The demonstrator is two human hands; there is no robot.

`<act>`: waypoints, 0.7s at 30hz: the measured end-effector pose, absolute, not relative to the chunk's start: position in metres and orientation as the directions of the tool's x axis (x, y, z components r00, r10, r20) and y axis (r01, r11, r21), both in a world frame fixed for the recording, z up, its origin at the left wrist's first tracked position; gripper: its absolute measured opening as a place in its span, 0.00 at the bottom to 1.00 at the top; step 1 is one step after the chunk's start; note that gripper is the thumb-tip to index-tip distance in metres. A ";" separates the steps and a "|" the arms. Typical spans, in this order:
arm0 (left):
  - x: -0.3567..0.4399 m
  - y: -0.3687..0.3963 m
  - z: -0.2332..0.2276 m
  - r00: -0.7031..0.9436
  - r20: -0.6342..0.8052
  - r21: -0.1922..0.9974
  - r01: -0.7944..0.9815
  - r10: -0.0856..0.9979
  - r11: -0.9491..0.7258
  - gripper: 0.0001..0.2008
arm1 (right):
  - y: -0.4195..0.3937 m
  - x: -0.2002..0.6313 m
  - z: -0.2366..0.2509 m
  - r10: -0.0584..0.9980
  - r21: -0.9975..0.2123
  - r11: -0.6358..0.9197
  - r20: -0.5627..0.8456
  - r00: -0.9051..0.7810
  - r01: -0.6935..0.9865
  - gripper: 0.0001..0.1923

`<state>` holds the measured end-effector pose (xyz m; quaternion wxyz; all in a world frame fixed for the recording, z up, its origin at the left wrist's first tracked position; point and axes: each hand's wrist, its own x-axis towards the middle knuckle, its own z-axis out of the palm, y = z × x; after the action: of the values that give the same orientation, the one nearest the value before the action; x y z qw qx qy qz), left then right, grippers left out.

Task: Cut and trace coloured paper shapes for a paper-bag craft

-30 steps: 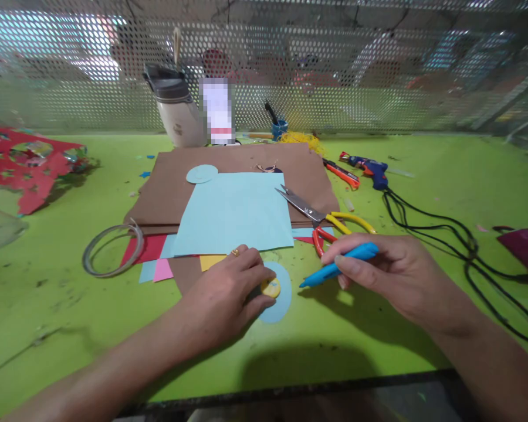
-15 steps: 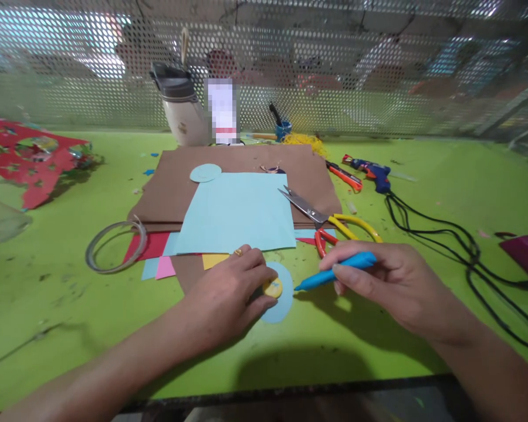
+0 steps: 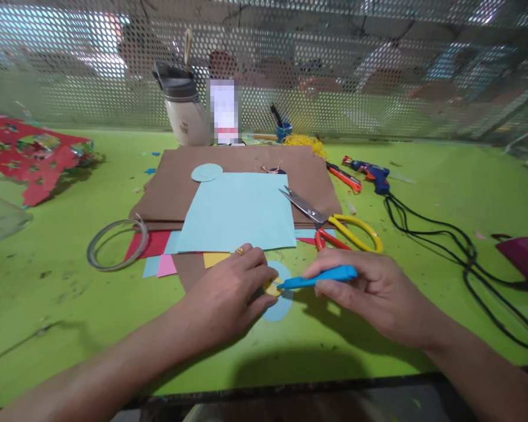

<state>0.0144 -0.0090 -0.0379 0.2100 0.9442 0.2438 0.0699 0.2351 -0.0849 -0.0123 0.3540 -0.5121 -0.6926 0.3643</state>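
Pen (image 3: 319, 278), blue, is lying nearly level in the right hand (image 3: 369, 290), w/ its tip pointing left and touching the yellow disc (image 3: 271, 288). Right hand's fingers are curling closed around the pen barrel, thumb underneath. Left hand (image 3: 226, 299) is resting palm down on the worktop (image 3: 48, 305), fingers bent, w/ fingertips pinching the disc's left edge and pressing it onto a blue oval (image 3: 278, 305) of paper. A ring (image 3: 240, 251) is showing on one left finger. Disc is sitting on the oval's upper part, near the worktop's front, between the two hands.

Just behind the hands, a blue sheet (image 3: 237, 214) is lying on brown card (image 3: 233, 161), w/ a small blue circle (image 3: 206, 172) at the sheet's back-left corner. Red, pink and yellow scraps (image 3: 167, 258) are poking out from under the sheet's front edge. Scissors (image 3: 334, 221), yellow and red handles, are lying right of the sheet, blades pointing back-left over the card. Tape ring (image 3: 117, 244) is lying left of the scraps. Further right: cutter (image 3: 345, 177), glue gun (image 3: 372, 173) and its black cord (image 3: 444, 240) looping across the worktop. Bottle (image 3: 185, 111) is standing at the back by the mesh screen (image 3: 378, 64). Red paper (image 3: 26, 158) is lying far left.
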 end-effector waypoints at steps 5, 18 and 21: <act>0.015 -0.008 -0.039 0.871 0.010 0.434 0.439 0.491 -0.787 0.11 | -0.084 0.234 -0.014 0.952 -0.835 0.263 0.142 -0.271 0.484 0.06; 0.003 -0.015 -0.017 0.888 0.094 0.472 0.359 0.451 -0.805 0.12 | -0.082 0.234 -0.015 0.956 -0.837 0.254 0.142 -0.255 0.485 0.06; 0.004 -0.014 -0.019 0.894 0.073 0.452 0.365 0.442 -0.814 0.13 | -0.083 0.234 -0.014 0.966 -0.864 0.214 0.118 -0.229 0.456 0.06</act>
<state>0.0039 -0.0143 -0.0191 0.2187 0.9483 0.2126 0.0878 0.2344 -0.0833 -0.0144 0.3518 -0.5114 -0.6951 0.3626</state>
